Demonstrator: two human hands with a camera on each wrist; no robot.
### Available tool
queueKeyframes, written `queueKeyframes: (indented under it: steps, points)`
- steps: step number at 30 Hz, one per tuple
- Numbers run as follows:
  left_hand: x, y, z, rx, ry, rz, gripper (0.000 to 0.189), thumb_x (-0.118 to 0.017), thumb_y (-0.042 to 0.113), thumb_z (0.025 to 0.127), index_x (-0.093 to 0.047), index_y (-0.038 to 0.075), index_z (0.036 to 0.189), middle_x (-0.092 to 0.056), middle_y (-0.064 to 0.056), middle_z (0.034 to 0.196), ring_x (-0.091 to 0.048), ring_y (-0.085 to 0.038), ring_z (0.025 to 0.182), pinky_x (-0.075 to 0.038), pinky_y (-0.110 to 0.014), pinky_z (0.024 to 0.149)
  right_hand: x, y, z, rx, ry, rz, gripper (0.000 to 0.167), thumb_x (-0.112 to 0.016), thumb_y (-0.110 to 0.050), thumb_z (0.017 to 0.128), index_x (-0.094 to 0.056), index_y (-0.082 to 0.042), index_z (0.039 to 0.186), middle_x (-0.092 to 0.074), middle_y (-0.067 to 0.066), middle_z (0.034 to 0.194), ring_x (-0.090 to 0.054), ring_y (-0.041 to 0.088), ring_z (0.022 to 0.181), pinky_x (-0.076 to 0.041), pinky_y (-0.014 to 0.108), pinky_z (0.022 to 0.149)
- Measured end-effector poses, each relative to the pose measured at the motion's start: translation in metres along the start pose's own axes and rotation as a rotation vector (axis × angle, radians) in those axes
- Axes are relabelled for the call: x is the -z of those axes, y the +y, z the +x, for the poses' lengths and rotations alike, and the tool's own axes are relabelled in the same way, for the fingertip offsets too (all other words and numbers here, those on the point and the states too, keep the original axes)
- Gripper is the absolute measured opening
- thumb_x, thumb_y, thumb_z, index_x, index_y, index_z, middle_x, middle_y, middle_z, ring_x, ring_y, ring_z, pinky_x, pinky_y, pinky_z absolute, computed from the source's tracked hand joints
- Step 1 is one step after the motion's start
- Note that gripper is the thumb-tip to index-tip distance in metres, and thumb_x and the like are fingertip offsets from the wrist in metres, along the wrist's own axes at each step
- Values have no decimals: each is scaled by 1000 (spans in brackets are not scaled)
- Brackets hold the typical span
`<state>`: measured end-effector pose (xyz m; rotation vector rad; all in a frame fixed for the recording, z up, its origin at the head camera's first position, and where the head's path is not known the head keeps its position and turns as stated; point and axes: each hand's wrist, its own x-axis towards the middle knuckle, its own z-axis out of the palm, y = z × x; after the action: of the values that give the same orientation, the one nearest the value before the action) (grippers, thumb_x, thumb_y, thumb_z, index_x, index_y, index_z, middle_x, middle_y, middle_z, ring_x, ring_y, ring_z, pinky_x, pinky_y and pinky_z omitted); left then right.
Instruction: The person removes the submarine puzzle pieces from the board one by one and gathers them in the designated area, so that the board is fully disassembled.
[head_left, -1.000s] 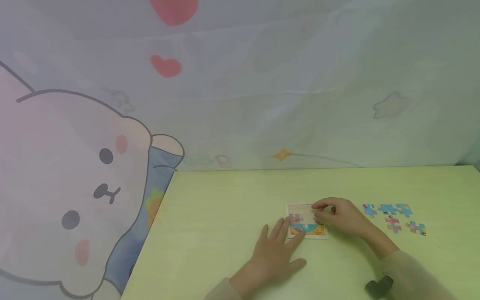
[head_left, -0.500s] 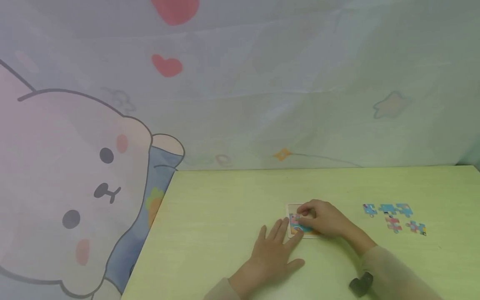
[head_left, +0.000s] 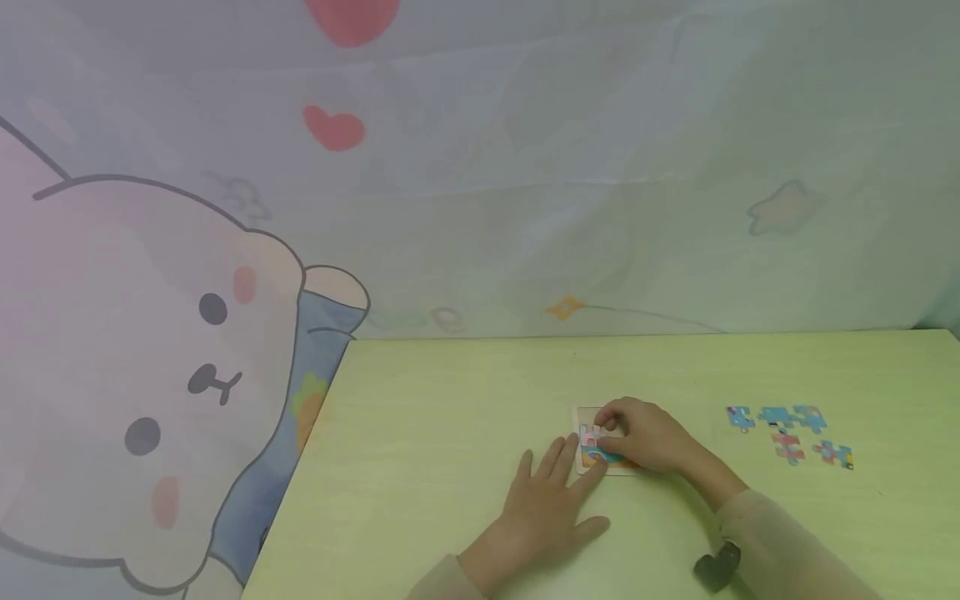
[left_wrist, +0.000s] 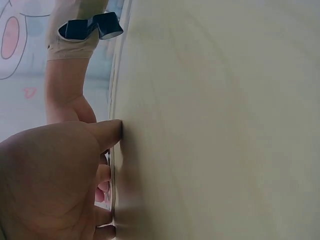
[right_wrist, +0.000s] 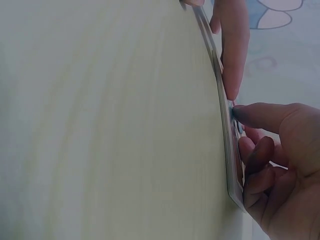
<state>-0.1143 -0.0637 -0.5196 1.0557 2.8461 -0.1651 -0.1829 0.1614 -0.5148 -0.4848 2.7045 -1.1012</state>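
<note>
A small puzzle tray (head_left: 578, 415) with a pale rim lies on the table; teal and orange puzzle pieces (head_left: 596, 458) fill its lower part. My right hand (head_left: 648, 437) reaches over it from the right, thumb and index finger pinching a pink puzzle piece (head_left: 590, 435) at the tray's left side. In the right wrist view the thumb (right_wrist: 260, 115) tips down inside the raised rim (right_wrist: 226, 150), the other fingers curled beside it. My left hand (head_left: 538, 504) lies spread on the table, its straight fingertips against the tray's left and lower edges.
Several loose puzzle pieces lie right of the tray: blue ones (head_left: 776, 417) in a row behind, a pink one (head_left: 787, 447) and a mixed-colour one (head_left: 834, 454) nearer. A dark wrist device (head_left: 717, 568) sits at the right sleeve. A printed cloth (head_left: 480, 208) hangs behind the table.
My right hand has moved left across the tray, from its right side to the pink piece at the left, then stayed there. The left hand has barely moved.
</note>
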Motion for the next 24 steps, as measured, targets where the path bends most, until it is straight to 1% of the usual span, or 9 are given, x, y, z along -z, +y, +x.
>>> queueKeyframes:
  steps: [4, 8, 11, 15, 19, 24]
  points:
    - [-1, 0, 1, 2, -1, -6, 69, -27, 69, 105, -22, 37, 166, -16, -12, 172, -19, -29, 157, -33, -61, 115, 0, -2, 0, 0, 6, 25, 23, -79, -25, 93, -70, -13, 110, -66, -5, 99, -58, 17, 91, -49, 42, 83]
    - [-2, -1, 1, -6, -6, -7, 70, -26, 69, 105, -21, 37, 166, -15, -13, 172, -18, -30, 157, -33, -62, 115, -1, -2, 0, 23, 8, 58, 21, -77, -25, 95, -69, -12, 110, -68, -5, 99, -54, 15, 78, -48, 34, 72]
    - [-2, -1, 1, -8, -12, -12, 70, -26, 69, 105, -21, 36, 167, -15, -14, 172, -17, -30, 157, -33, -62, 115, -2, -2, 1, 31, 19, 76, 18, -76, -24, 96, -69, -12, 107, -68, -5, 96, -53, 14, 73, -46, 31, 67]
    - [-2, -1, 1, -8, -17, -22, 70, -26, 69, 105, -21, 36, 167, -15, -13, 172, -16, -30, 158, -32, -62, 116, -3, 0, 2, 38, 37, 84, 13, -76, -22, 97, -68, -14, 103, -67, -5, 92, -56, 15, 76, -47, 30, 68]
    - [-2, -1, 1, -8, -12, -21, 70, -26, 69, 105, -22, 36, 166, -15, -13, 172, -17, -31, 157, -32, -62, 115, -5, 2, 1, 35, 44, 99, 10, -76, -20, 97, -69, -16, 102, -67, -5, 91, -55, 16, 72, -48, 29, 64]
    - [-2, -1, 1, -7, -8, -25, 70, -26, 69, 105, -22, 36, 166, -15, -14, 172, -17, -31, 157, -33, -63, 115, -5, 2, 1, 31, 51, 117, 9, -75, -20, 97, -69, -17, 103, -67, -5, 92, -56, 16, 70, -48, 29, 62]
